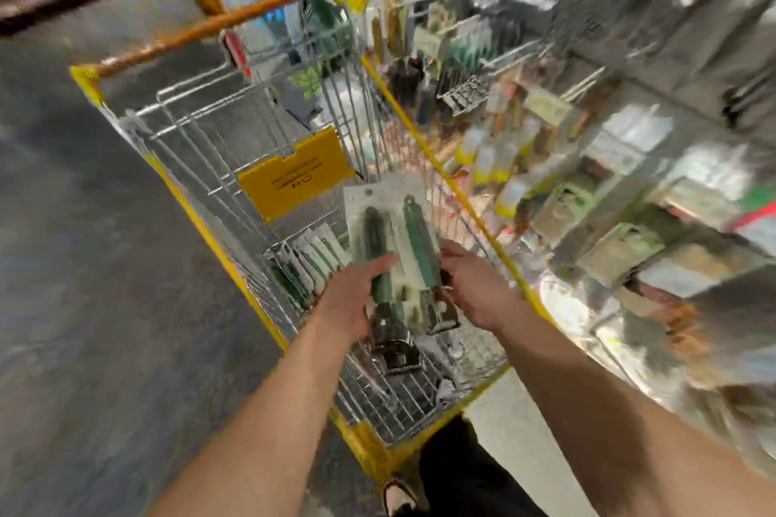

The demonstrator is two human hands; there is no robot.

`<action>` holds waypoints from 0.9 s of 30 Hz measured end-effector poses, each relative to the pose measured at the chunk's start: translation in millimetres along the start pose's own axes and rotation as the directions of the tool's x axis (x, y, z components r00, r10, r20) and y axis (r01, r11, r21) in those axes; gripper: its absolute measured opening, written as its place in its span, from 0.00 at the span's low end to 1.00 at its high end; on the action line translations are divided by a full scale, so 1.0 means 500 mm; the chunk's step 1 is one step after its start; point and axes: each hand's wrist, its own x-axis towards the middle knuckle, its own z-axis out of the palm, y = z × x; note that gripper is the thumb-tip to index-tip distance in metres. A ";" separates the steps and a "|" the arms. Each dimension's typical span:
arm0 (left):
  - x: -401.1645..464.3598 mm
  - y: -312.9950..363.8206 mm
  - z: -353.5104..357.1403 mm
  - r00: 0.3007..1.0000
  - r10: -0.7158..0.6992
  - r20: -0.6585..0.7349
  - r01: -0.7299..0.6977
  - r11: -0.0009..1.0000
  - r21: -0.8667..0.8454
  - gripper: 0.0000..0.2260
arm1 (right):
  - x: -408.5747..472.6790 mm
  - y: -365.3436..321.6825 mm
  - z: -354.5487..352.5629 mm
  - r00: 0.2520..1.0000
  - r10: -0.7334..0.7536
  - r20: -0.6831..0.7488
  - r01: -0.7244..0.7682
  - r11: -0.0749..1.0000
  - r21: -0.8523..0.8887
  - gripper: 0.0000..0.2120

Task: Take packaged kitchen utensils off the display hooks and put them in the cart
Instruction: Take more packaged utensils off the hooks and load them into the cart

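Observation:
A stack of carded utensil packs (392, 222) with green handles hangs over the inside of the wire cart (201, 139). My left hand (355, 298) grips the stack's left side, thumb across the front. My right hand (472, 285) holds the right edge of the stack. More green-handled packs (310, 260) lie stacked in the cart's basket to the left of my hands. The view is blurred by motion.
The cart has yellow trim, an orange handle bar (205, 27) at the far end and a yellow flap (294, 176). Display hooks with packaged goods (588, 189) fill the right side. Grey floor (84, 264) lies to the left. My shoe (399, 495) shows below the cart.

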 end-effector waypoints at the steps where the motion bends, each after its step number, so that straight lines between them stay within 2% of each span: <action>1: -0.031 0.000 0.018 1.000 0.023 0.006 -0.023 1.000 0.012 0.11 | -0.041 -0.013 -0.005 1.000 -0.024 -0.017 0.024 1.000 0.003 0.13; 4: -0.109 0.006 0.076 0.992 0.112 0.053 -0.117 0.989 0.093 0.06 | -0.151 -0.042 -0.035 0.995 -0.094 -0.034 0.092 0.994 -0.051 0.27; 7: -0.183 0.018 0.150 0.963 0.191 0.189 -0.219 0.966 0.136 0.13 | -0.250 -0.084 -0.081 0.975 -0.201 -0.095 0.189 0.974 -0.124 0.25; 9: -0.223 0.022 0.203 0.934 0.202 0.293 -0.257 0.953 0.162 0.19 | -0.305 -0.109 -0.121 0.950 -0.274 -0.151 0.256 0.959 -0.124 0.29; 13: -0.290 0.019 0.334 0.844 0.281 0.458 -0.352 0.933 0.075 0.15 | -0.425 -0.159 -0.211 0.879 -0.364 -0.308 0.323 0.930 -0.177 0.34; 16: -0.352 0.013 0.437 0.818 0.307 0.486 -0.393 0.916 0.084 0.17 | -0.510 -0.181 -0.286 0.801 -0.417 -0.430 0.347 0.908 -0.235 0.30; 20: -0.431 -0.011 0.576 0.761 0.305 0.573 -0.437 0.893 0.106 0.21 | -0.621 -0.198 -0.400 0.704 -0.477 -0.526 0.345 0.877 -0.334 0.21; 23: -0.503 -0.042 0.683 0.685 0.317 0.655 -0.490 0.867 0.093 0.12 | -0.718 -0.214 -0.486 0.597 -0.535 -0.598 0.317 0.842 -0.437 0.20; 27: -0.599 -0.086 0.821 0.612 0.328 0.720 -0.541 0.837 0.079 0.12 | -0.846 -0.231 -0.600 0.461 -0.588 -0.664 0.265 0.806 -0.529 0.18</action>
